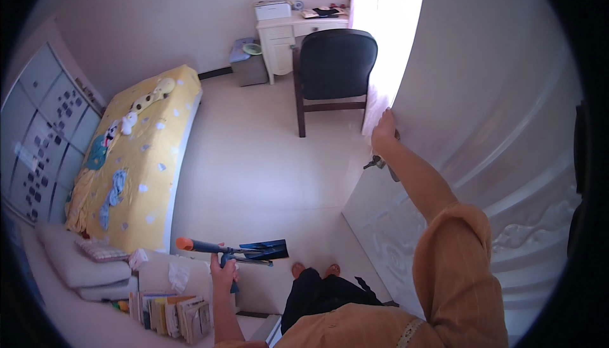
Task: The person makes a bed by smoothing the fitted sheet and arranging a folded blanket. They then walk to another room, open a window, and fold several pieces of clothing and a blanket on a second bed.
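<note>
My left hand point(223, 272) grips a blue long-handled cleaning tool point(228, 247) with an orange end and a dark, flat rectangular head; its exact kind is unclear. To the right, my right hand point(384, 131) is on the free edge of a white door point(466, 124), by its metal handle point(397, 135). That hand and wrist partly hide the handle. Just below the hand, keys point(375, 161) stick out from the lock.
A bed point(157, 158) with a yellow sheet, soft toys and clothes stands left. Books point(171, 314) and cushions point(81, 257) lie nearby. Ahead are a black-backed chair point(338, 65), a white desk point(278, 29) and a grey bin point(250, 70). A curtain point(387, 29) hangs right.
</note>
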`<state>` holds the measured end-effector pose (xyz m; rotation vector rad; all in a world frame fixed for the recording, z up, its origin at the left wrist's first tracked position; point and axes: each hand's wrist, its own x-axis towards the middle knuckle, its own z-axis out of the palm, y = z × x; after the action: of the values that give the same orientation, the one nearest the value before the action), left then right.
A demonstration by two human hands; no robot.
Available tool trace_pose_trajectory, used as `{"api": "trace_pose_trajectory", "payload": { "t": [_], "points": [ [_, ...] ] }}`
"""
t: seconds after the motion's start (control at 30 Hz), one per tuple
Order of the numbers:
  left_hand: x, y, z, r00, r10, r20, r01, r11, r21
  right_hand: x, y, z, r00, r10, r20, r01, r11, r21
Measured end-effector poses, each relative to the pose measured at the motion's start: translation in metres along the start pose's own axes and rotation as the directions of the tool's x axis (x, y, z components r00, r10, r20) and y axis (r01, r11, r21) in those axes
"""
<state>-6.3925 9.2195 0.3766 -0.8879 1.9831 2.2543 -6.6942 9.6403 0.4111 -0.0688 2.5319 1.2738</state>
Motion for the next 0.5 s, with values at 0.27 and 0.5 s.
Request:
{"api": "trace_pose_trajectory", "payload": {
  "t": [0.27, 0.5],
  "points": [
    [0.096, 0.037, 0.038, 0.996, -0.068, 0.055, 0.063, 0.995, 0.078, 0.040, 0.080, 0.049, 0.980, 0.096, 0.174, -0.107, 0.993, 0.055],
    [0.167, 0.064, 0.075, 0.986, -0.116, 0.118, 0.104, 0.989, 0.105, 0.050, 0.128, 0.064, 0.952, 0.135, 0.276, -0.177, 0.975, 0.132]
  ]
}}
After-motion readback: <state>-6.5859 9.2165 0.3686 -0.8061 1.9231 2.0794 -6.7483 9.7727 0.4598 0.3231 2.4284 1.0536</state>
